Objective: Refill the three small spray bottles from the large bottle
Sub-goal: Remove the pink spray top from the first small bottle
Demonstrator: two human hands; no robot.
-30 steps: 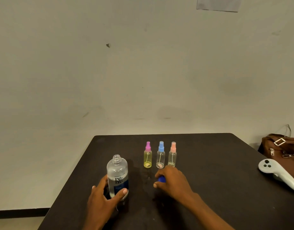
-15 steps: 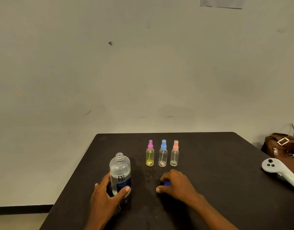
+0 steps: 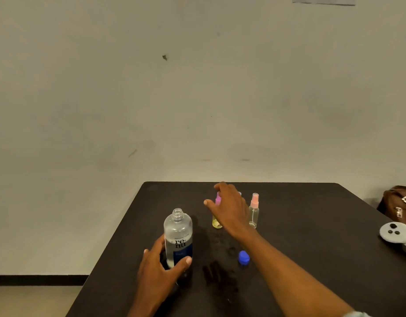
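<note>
Dark table (image 3: pixel 311 225), off-white wall (image 3: pixel 151 99) (scuffed)

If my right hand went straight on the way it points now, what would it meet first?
Probably the purple-capped spray bottle: the right hand hangs open right at its cap, fingers aimed forward-left. Depth is unclear, so it might pass just above it.

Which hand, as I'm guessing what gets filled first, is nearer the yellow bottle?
Right. The right hand hangs over the yellow bottle at its top; the left hand is off to its left, holding the large bottle.
</note>
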